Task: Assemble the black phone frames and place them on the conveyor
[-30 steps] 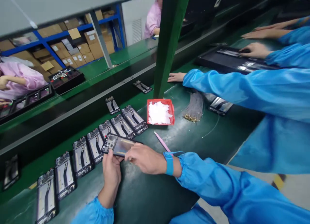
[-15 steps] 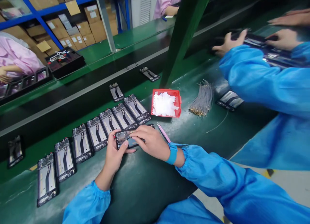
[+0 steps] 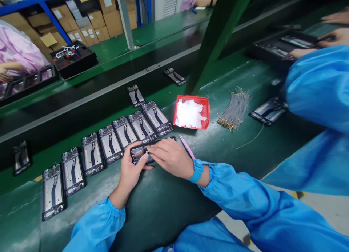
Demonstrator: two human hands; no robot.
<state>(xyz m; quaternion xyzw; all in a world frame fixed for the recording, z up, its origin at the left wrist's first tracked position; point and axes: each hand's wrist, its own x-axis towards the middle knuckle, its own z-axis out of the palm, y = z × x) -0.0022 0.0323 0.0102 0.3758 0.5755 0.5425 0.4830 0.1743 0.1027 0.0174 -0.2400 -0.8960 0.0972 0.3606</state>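
Note:
My left hand (image 3: 130, 174) grips one end of an opened phone (image 3: 138, 154), its thumb on the board side and its fingers around the edge. Over the middle of that phone, my right hand (image 3: 173, 158) has its thumb and fingertips pinched together at the board. What is between them is hidden. A blue band (image 3: 196, 171) circles my right wrist. Just past that hand lies a pair of pink tweezers (image 3: 187, 146). Behind my hands, several opened phones (image 3: 110, 143) lie in a slanting row, each with a dark flex cable over its battery.
A red tray (image 3: 207, 112) of white slips stands beyond the tweezers. Right of it are a bundle of thin grey cables (image 3: 235, 108) and another opened phone (image 3: 268, 110). A green post (image 3: 215, 41) rises behind. A co-worker's blue sleeve (image 3: 321, 84) reaches over black trays at right.
My hands keep their hold on the phone; the pinching fingers have shifted only slightly. At right, the co-worker's arms have drawn back to the right, baring more of the opened phone. The view has shifted a little.

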